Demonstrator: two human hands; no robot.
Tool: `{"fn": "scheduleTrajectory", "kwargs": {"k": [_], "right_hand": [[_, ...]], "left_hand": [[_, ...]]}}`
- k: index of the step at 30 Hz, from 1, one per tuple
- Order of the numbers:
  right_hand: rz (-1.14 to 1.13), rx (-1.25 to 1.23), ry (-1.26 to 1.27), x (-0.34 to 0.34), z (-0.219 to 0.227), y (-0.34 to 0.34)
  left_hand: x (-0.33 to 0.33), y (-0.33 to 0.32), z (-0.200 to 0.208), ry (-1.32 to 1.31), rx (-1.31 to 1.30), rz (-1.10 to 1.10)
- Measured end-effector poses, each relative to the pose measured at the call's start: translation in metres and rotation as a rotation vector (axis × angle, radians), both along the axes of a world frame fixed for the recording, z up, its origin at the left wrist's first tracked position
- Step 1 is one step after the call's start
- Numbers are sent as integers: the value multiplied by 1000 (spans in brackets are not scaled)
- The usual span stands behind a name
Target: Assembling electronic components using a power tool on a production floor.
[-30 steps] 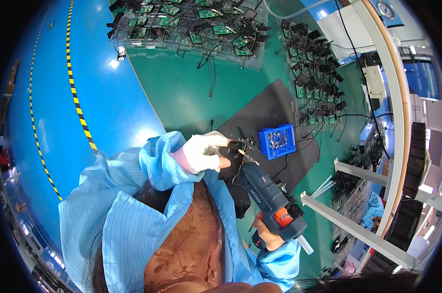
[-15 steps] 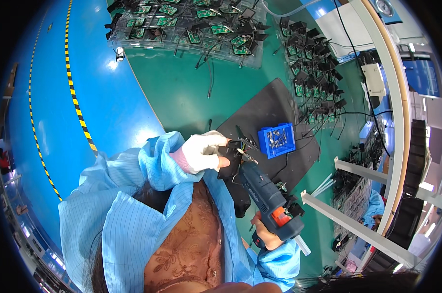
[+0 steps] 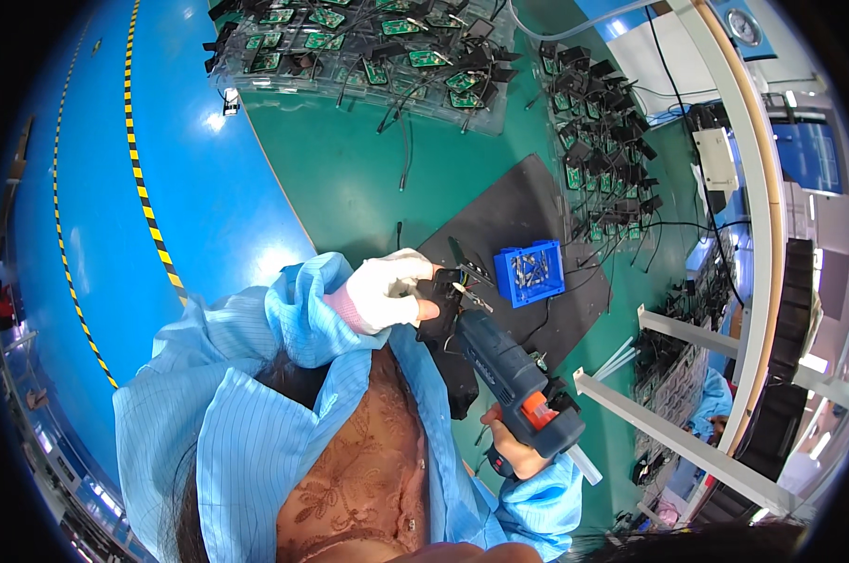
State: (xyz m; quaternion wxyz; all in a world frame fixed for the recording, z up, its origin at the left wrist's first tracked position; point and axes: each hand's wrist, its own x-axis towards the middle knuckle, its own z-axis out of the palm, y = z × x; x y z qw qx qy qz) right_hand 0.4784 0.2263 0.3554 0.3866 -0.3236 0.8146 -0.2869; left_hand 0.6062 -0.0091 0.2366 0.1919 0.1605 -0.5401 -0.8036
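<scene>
My left hand [image 3: 385,293], in a white glove with fingertips bare, is closed on a small black plastic housing [image 3: 436,311] with thin wires and a short pale-tipped piece [image 3: 473,297] sticking out. In my bare right hand [image 3: 518,452] is the handle of a dark blue-grey hot glue gun [image 3: 504,358] with an orange part near its rear. A translucent glue stick [image 3: 585,466] juts from the gun's back end. The gun's front end is close against the housing; whether the nozzle touches it is hidden.
A blue bin [image 3: 506,278] of small metal parts stands on a black mat [image 3: 485,218] on the green table [image 3: 340,178]. Clear trays [image 3: 485,117] of green circuit boards with black cables lie beyond. White sticks [image 3: 618,357] and a metal frame [image 3: 687,439] are at right.
The housing has turned slightly in my left hand. My right hand and the rear of the glue gun have shifted a little down and right.
</scene>
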Motion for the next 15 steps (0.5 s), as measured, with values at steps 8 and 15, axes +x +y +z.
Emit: {"fn": "scheduleTrajectory", "kwargs": {"k": [8, 15], "right_hand": [[-131, 119, -141, 0, 25, -29], [-219, 74, -274, -2, 33, -41]], "left_hand": [[1, -4, 3, -18, -88, 12], [3, -7, -1, -30, -133, 14]]}}
